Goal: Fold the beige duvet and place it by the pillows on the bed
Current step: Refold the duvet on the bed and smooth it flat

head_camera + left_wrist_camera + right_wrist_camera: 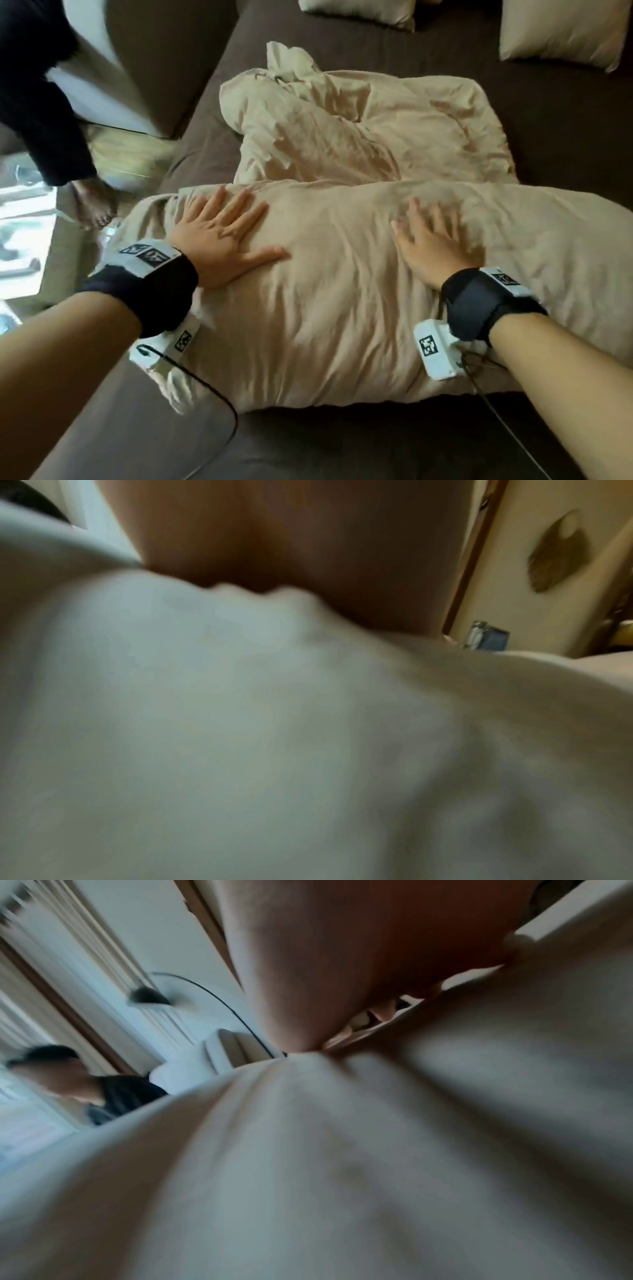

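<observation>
The beige duvet [342, 291], part-folded on the brown bed [565, 144], is pressed flat by the left hand [219, 240] and right hand [431, 243], fingers spread, nothing gripped. A further fold toward the far pillows [561, 31] is judged necessary.

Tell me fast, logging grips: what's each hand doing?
Left hand: open, fingers flat, pressing the duvet.
Right hand: open, pressing the duvet.

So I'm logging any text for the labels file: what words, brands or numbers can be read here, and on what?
None can be read.
The wrist camera units carry only black-and-white square marker patterns, no letters or numbers.
The beige duvet and pillows show no print.
</observation>
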`<action>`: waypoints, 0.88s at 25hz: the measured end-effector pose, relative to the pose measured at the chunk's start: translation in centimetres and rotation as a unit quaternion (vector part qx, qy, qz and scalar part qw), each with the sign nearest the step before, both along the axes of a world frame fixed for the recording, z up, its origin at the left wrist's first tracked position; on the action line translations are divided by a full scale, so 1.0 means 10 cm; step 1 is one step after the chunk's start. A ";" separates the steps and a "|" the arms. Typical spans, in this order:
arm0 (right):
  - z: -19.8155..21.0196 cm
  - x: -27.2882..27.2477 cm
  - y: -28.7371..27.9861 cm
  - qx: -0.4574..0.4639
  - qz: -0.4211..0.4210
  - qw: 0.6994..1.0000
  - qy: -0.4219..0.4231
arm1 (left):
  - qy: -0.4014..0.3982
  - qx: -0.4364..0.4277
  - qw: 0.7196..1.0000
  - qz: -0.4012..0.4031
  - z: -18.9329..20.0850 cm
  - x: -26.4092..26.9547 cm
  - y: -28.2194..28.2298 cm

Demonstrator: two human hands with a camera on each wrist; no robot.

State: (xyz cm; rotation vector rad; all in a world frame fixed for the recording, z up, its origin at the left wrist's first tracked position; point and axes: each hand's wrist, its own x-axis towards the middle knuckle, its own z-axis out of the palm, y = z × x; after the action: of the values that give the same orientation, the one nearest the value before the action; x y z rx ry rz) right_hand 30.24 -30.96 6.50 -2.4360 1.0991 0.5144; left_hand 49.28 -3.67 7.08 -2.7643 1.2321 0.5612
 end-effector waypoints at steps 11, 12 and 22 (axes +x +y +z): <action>0.20 0.78 1.37 0.014 0.063 0.998 -0.028 | 0.121 -0.132 0.963 0.200 -0.17 0.67 0.91; 0.24 0.88 1.65 0.005 0.097 0.994 -0.045 | 0.134 -0.120 0.959 0.218 -0.14 0.66 0.90; 0.17 1.16 2.79 0.027 0.193 0.979 -0.055 | 0.269 -0.229 0.903 0.243 -0.11 0.21 1.53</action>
State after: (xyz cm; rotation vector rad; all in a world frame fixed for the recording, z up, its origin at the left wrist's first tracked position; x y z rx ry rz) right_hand 41.85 -3.04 8.20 -2.6029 0.5583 0.5088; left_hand 51.43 11.65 6.00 -3.4967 0.7809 1.3008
